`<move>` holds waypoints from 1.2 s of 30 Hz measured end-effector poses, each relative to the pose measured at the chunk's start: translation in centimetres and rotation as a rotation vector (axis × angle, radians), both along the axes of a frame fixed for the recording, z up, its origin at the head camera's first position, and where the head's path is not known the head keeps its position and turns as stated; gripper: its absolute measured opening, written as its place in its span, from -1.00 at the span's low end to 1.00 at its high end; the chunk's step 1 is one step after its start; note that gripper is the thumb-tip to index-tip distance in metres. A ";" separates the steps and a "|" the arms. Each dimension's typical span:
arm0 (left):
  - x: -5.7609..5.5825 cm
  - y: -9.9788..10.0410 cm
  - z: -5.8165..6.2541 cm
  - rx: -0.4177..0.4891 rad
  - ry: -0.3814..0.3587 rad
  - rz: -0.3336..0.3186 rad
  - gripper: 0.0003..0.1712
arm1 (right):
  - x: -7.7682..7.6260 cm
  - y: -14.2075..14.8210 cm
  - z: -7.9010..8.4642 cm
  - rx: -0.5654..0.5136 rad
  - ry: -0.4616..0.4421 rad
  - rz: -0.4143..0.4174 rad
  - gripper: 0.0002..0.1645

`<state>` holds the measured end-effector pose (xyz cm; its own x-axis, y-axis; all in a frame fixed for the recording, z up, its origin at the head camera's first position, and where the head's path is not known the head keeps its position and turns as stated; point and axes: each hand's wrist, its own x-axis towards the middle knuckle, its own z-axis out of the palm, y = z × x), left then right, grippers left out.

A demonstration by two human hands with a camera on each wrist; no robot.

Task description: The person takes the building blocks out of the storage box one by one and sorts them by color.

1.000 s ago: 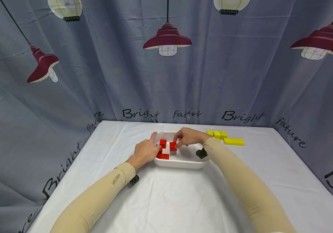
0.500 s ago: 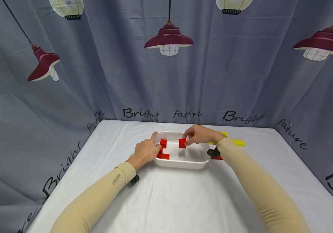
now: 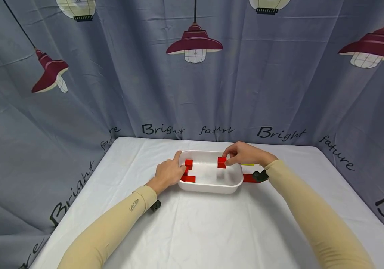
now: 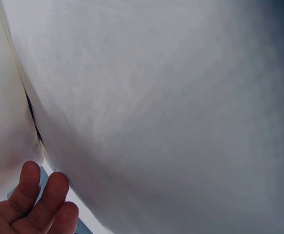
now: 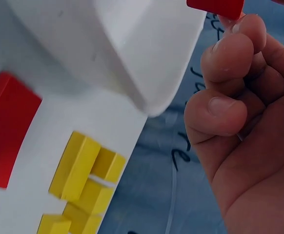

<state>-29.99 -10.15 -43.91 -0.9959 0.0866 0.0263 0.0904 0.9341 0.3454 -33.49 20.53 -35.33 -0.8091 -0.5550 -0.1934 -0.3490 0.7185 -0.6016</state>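
Observation:
A white plastic tray (image 3: 208,187) stands on the cloth-covered table. My left hand (image 3: 167,172) holds its left end, the thumb over the rim and the index finger along it; in the left wrist view, fingers (image 4: 55,191) lie outside against the wall. Above the tray's right part, my right hand (image 3: 245,153) pinches a red block (image 3: 222,162) between thumb and fingers. This block's lower edge also shows at the top of the right wrist view. At the tray's left end lie a red block (image 3: 188,163), a flat red block (image 3: 189,179) and another, partly hidden by my left thumb.
Just right of the tray a long red block (image 3: 250,178) lies on the table (image 3: 208,228), partly behind the wrist camera. Several yellow blocks (image 5: 76,165) sit farther back, mostly hidden by my right arm in the head view. A grey printed curtain (image 3: 128,93) hangs behind.
My right hand has carried the red block from the tray's middle to the right and slightly up. The right arm now covers most of the yellow blocks. My left hand has stayed put.

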 end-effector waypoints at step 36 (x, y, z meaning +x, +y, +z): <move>0.2 0.3 0.3 -0.008 -0.029 0.009 -0.23 | 2.4 10.9 0.0 0.014 0.004 -0.230 -0.46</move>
